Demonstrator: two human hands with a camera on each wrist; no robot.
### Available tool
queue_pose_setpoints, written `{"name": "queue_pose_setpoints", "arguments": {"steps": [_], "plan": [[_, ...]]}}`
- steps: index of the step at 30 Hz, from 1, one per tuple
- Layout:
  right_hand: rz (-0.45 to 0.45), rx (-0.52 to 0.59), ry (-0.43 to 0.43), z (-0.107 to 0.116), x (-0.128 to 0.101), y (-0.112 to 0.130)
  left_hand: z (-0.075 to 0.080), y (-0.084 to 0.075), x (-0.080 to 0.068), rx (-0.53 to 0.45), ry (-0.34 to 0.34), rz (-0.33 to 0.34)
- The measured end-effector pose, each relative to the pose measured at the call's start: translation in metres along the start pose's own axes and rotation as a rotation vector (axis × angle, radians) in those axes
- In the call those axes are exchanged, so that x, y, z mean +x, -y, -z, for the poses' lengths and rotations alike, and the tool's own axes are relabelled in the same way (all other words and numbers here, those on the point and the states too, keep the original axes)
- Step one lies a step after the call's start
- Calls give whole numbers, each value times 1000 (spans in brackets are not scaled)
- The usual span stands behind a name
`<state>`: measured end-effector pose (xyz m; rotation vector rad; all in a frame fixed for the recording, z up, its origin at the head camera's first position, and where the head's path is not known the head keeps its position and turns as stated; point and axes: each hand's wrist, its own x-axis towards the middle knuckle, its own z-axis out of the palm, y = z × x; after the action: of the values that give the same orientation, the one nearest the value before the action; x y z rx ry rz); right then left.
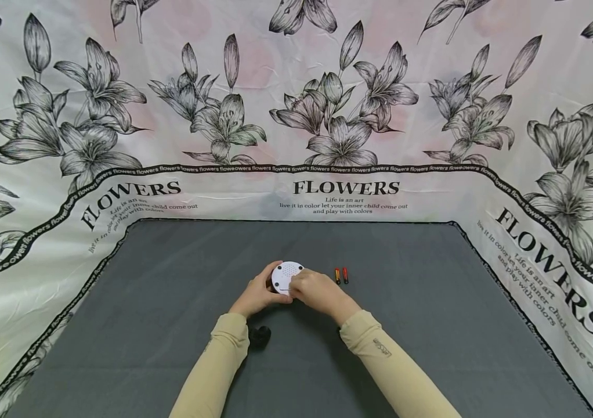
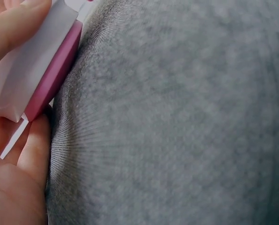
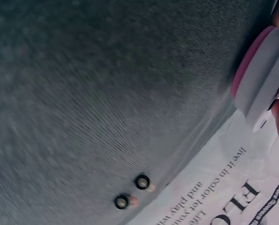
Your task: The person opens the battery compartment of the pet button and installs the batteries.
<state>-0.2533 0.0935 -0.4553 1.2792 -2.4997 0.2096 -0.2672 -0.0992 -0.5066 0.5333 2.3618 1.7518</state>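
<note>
My left hand point(image 1: 257, 295) has its grip curled round the left edge of the round white plastic device with a pink band around its side point(image 1: 286, 277), which I hold just above the middle of the grey felt-covered bench point(image 1: 432, 325), its dotted white face tilted up toward me. My right hand point(image 1: 317, 292) clamps its grip on the right edge of that same device, fingers wrapped over the rim. Just to the right, lying on the bench near the device but apart from it, are two small red-and-black batteries point(image 1: 341, 275) side by side.
</note>
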Motion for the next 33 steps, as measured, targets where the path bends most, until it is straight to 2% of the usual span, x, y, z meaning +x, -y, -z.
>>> {"name": "queue_pose_setpoints", "arguments": {"steps": [6,15,20,23,29,33], "plan": [[-45,45,-45,-6,-7,-2,-1,1,0,-3,-5,2],[53,-8,-143,-13,-9,-7,1,-1,0,-1,-10,-4],[68,26,-161,-11,-8,-6,2,-3,-1,-8,-12,2],[21,80,-115,-10,-8,-5,3,-2,-1,-21,-9,-7],[-140,207,77,-2,-4,-6,3,-1,1,-36,10,-13],[-205,265,119,0,-1,-6,2,0,1,-45,25,-8]]}}
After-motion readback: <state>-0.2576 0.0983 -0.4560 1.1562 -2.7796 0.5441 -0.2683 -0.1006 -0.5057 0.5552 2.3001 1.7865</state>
